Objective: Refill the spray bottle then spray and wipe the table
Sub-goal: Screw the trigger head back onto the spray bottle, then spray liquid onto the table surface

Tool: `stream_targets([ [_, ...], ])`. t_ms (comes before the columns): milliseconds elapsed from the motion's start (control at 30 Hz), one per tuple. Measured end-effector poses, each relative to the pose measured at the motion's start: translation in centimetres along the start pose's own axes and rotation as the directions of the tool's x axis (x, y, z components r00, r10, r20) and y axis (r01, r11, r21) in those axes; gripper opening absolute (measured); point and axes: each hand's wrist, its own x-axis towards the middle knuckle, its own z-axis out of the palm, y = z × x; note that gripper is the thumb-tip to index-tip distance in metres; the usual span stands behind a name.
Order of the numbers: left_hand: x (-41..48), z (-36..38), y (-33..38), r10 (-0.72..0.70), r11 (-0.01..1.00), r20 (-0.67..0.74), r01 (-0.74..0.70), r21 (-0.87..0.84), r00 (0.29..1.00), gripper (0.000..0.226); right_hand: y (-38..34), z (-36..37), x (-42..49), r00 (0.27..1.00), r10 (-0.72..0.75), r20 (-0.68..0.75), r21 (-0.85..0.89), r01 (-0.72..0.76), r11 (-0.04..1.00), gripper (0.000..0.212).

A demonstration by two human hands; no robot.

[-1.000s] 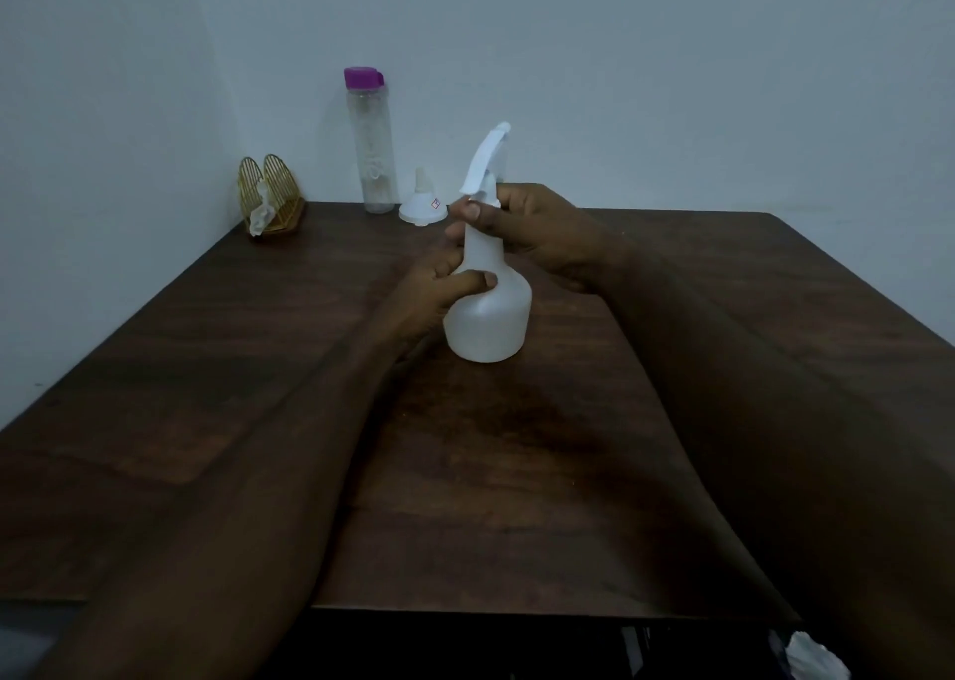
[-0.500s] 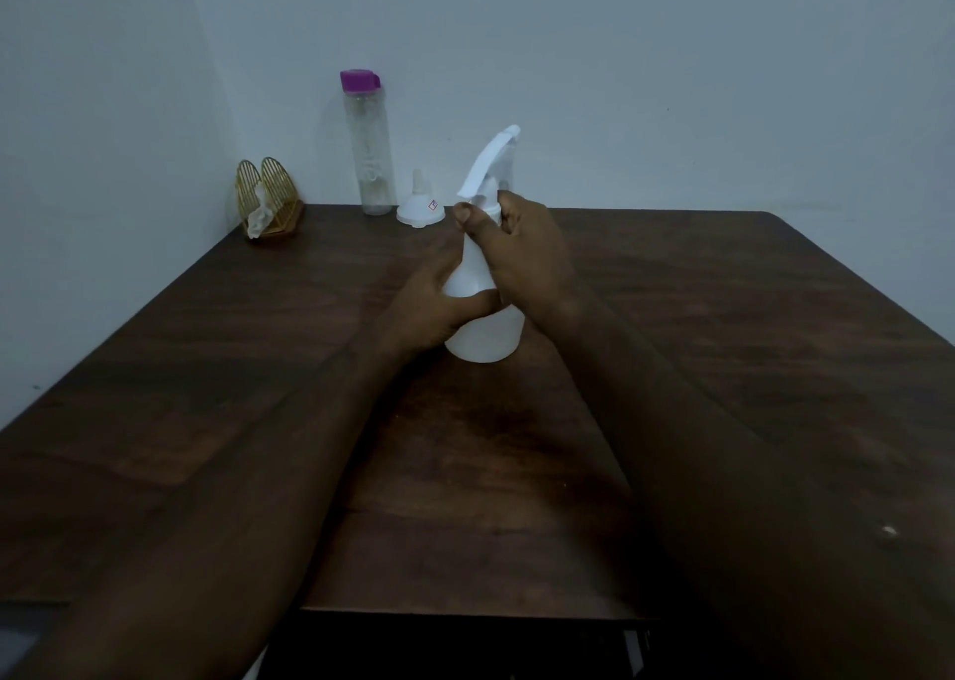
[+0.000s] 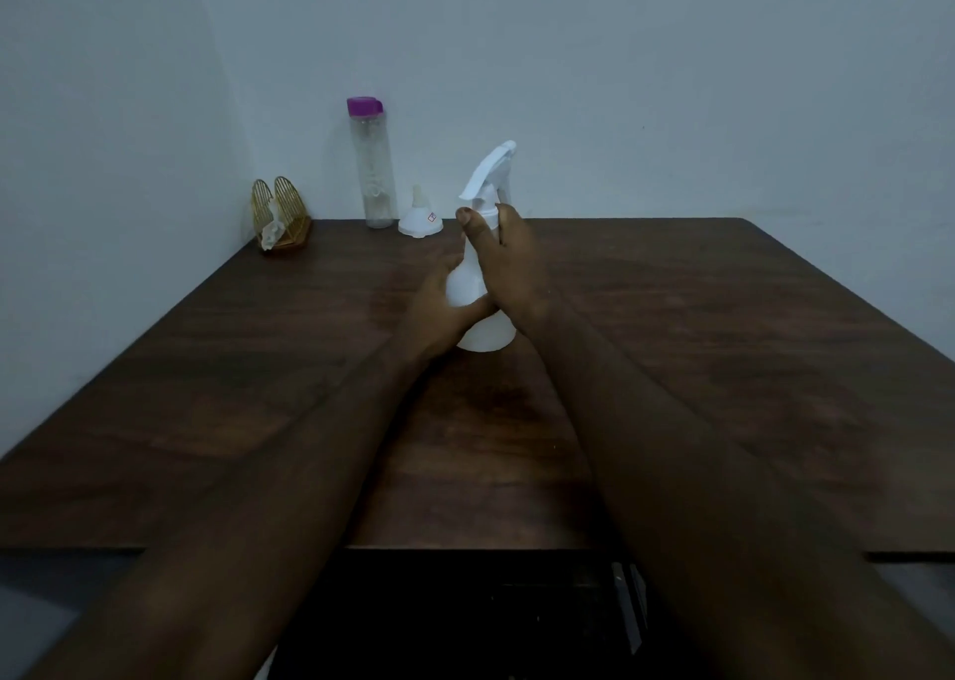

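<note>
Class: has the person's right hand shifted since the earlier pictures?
Yes. The right hand keeps its grip on the neck of the spray bottle, but its wrist has swung from the bottle's right round to its near side.

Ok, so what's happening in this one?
A person has a spray bottle standing on the table. The left hand grips its body, the right hand grips the neck under the trigger head, which is still on, likely to unscrew it. A water bottle, a funnel and a napkin holder stand untouched at the back.
</note>
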Motion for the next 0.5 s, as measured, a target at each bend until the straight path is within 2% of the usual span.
stream_targets([
  [133, -1.9, -0.6, 0.1, 0.02, 0.997, 0.111, -0.012, -0.072, 0.994, 0.082, 0.4, -1.4, -2.1, 0.999, -0.04, 0.007, -0.02, 0.04, 0.999, 0.024],
  [267, -4.1, -0.7, 0.6, 0.027, 0.975, 0.223, 0.024, -0.221, 0.975, 0.046, 0.6, -3.4, -4.8, 0.994, -0.098, 0.045, -0.076, 0.101, 0.992, 0.022],
  [333, -5.1, -0.7, 0.9, 0.017, 0.945, 0.229, 0.059, -0.321, 0.973, 0.04, 0.3, -4.4, -6.0, 0.996, -0.083, 0.041, -0.056, 0.085, 0.995, 0.025],
  [433, -7.1, -0.6, 1.4, 0.011, 0.943, 0.243, 0.07, -0.325, 0.97, 0.047, 0.1, -5.5, -7.7, 0.998, 0.01, -0.055, 0.071, -0.006, 0.997, 0.062],
  [500, -8.7, -0.3, 2.1, 0.002, 0.973, 0.259, 0.058, -0.224, 0.966, 0.054, 0.0, -5.9, -8.4, 0.993, 0.016, -0.116, 0.08, -0.007, 0.997, 0.082],
])
